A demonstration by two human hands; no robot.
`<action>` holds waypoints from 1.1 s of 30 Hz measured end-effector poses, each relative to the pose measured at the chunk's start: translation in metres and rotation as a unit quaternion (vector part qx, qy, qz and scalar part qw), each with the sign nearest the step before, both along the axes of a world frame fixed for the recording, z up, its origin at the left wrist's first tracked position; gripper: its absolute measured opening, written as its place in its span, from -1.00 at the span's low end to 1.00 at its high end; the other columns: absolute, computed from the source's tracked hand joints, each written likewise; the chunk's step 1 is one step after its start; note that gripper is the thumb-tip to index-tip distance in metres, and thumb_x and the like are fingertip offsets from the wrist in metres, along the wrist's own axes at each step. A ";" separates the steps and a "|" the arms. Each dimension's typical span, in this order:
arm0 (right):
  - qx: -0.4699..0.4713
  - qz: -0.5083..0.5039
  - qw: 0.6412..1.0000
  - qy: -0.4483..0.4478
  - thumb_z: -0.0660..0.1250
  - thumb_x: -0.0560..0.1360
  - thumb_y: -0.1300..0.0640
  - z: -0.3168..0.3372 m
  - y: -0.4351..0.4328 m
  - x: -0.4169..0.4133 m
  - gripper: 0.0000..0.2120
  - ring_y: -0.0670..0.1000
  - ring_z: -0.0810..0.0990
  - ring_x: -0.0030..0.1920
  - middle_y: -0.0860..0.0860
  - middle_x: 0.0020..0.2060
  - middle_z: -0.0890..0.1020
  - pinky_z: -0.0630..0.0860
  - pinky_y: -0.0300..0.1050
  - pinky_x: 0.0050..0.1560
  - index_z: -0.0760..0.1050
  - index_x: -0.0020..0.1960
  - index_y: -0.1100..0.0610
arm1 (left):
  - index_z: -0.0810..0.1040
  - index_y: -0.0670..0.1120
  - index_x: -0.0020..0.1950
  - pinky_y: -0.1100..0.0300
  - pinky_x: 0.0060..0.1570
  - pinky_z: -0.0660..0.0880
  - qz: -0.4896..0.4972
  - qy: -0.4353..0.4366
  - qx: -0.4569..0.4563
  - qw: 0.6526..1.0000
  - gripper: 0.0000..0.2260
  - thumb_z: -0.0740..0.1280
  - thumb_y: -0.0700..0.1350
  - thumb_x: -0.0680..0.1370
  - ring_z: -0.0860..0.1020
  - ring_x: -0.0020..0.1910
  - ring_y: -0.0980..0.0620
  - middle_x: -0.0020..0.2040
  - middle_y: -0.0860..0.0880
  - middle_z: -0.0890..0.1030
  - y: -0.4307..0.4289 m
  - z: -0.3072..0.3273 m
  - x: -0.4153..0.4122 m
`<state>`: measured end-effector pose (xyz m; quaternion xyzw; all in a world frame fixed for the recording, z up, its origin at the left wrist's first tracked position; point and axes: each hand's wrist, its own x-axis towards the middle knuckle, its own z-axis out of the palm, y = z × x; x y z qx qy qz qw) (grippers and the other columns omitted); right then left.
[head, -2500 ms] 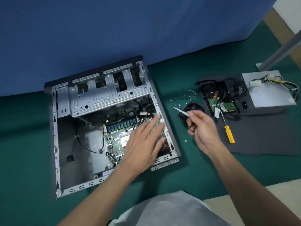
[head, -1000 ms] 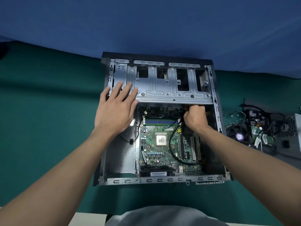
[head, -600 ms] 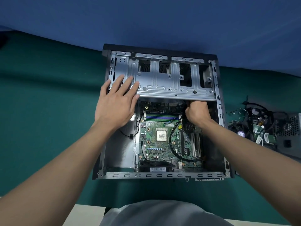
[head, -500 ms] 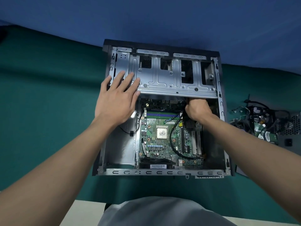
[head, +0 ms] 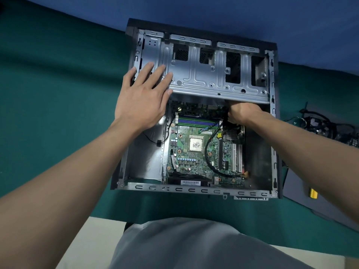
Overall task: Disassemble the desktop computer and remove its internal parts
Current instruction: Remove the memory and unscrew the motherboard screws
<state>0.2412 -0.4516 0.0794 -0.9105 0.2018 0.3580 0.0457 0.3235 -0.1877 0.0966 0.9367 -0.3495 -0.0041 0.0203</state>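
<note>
Two hands reach into an open computer case (head: pixel 194 189) that lies flat in the middle of the frame on a green cloth (head: pixel 58 94). We see the left hand (head: pixel 141 101) at the upper left of the case. Its fingers are straight and a little spread, and they rest flat on the left end of a grey metal plate (head: pixel 204 74) that covers the top part of the case. It holds nothing. The right hand (head: pixel 240 113) sits just under the lower edge of that plate, to the right of the middle. Its fingers curl in and tuck under the plate, so we cannot tell what they hold, if anything. A black cable (head: pixel 208 152) runs up to this hand from the lower right of the green board (head: pixel 194 158). The green board lies in the lower middle of the case. It has a shiny square chip (head: pixel 195 144) in its middle and long thin memory sticks (head: pixel 196 121) across its top. The left part of the case floor is bare grey metal. At the right edge of the frame, well apart from the case, we see a dark pile of parts and wires (head: pixel 320 125). Below it lies a dark mat (head: pixel 299 206) with a small yellow bit (head: pixel 313 193) on it, next to the right arm. A blue cloth (head: pixel 233 12) fills the top of the frame, and grey clothing (head: pixel 194 245) fills the bottom middle.
</note>
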 end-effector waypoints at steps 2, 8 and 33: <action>-0.003 0.004 1.000 0.004 0.14 0.58 0.21 0.001 0.000 -0.001 -0.81 0.17 0.52 -0.11 0.18 -0.08 0.54 0.39 -0.03 -0.14 0.42 0.13 0.27 | 0.24 0.02 0.51 -0.11 0.44 0.06 -0.001 0.003 -0.003 1.000 -0.57 -0.07 0.09 0.67 0.13 0.52 -0.05 0.51 0.01 0.27 0.000 0.001 0.000; -0.054 0.009 0.998 -0.018 0.00 0.65 0.04 -0.002 -0.002 -0.003 -0.67 0.18 0.53 0.12 0.15 0.15 0.55 0.40 0.00 0.04 0.44 0.22 0.18 | 0.24 0.02 0.51 -0.11 0.45 0.06 -0.002 0.000 -0.005 1.000 -0.57 -0.07 0.08 0.67 0.13 0.52 -0.05 0.51 0.01 0.27 0.001 0.001 -0.001; -0.071 -0.118 0.987 -0.079 0.15 0.57 0.07 -0.009 0.001 -0.005 -0.72 0.04 0.42 -0.38 0.08 -0.27 0.55 0.25 -0.18 -0.39 0.40 -0.27 0.16 | 0.23 0.02 0.52 -0.12 0.45 0.05 0.001 0.002 0.005 1.000 -0.56 -0.08 0.09 0.67 0.12 0.53 -0.05 0.52 0.00 0.25 0.000 0.002 -0.001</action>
